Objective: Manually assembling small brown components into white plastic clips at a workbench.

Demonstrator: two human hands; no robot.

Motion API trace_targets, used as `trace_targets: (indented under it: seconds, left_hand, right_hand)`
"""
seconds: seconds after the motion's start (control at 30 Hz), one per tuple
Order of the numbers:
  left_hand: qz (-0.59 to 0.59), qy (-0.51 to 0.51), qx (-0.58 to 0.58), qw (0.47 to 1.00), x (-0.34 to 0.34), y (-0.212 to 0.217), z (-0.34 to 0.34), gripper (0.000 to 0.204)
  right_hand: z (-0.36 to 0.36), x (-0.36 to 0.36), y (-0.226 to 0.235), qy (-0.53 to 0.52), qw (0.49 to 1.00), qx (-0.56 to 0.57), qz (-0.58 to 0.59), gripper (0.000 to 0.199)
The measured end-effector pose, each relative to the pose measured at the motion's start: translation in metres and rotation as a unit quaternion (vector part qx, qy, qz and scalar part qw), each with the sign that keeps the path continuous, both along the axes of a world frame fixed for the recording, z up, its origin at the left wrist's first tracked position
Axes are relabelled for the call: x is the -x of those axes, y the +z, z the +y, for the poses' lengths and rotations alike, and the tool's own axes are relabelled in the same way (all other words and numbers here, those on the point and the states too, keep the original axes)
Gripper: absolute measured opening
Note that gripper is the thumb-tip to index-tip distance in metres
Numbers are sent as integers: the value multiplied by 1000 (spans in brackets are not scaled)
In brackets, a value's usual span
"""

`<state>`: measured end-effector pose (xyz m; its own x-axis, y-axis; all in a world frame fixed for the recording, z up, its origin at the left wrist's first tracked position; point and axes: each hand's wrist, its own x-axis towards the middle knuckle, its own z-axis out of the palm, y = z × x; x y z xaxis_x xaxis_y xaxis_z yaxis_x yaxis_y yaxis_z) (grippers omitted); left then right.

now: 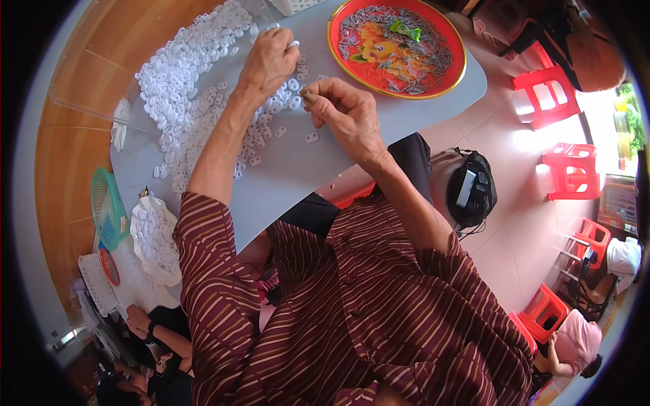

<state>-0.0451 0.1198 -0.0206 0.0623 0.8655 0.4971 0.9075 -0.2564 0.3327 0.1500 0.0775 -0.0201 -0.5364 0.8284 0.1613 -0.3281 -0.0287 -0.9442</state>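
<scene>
My left hand (269, 62) is closed over the pile's right side, and a bit of a small white plastic piece (293, 44) shows at its fingers. Lower and to the right, my right hand (344, 116) is closed in a pinch; what its fingertips hold is too small to make out. Around and left of the hands lie heaps of small white oval plastic pieces with holes (162, 91). Flatter, more see-through white pieces (196, 128) spread under my left forearm. Beyond my right hand sits a round red tray (352, 71) holding many small grey screw-like parts (433, 57).
A green packet (405, 30) lies in the tray. A white dish of white pieces (154, 240) and a green basket (108, 210) stand at left, near another person's hand (139, 321). A black bag (472, 189) and red stools (572, 172) are on the floor at right.
</scene>
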Motion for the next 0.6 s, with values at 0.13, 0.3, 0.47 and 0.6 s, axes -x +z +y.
trace_targets:
  seconds: [0.13,0.3,0.47,0.6]
  left_hand:
    - [-293,39,104,950,-30,31,-47,10]
    - [-346,20,112,931,-37,27,-84,10]
    - [-218,10,7,976,-58,25,-96,12]
    - [-339,-3,89,937,-60,27,-100,15]
  right_hand:
    - [6,-5,-3,-6,1000,7,26,16]
    - [6,-2,2,-6,995,61,81,20]
    - [6,1,1,21,995,45,83,19]
    - [7,1,-3,24,993,39,109,18]
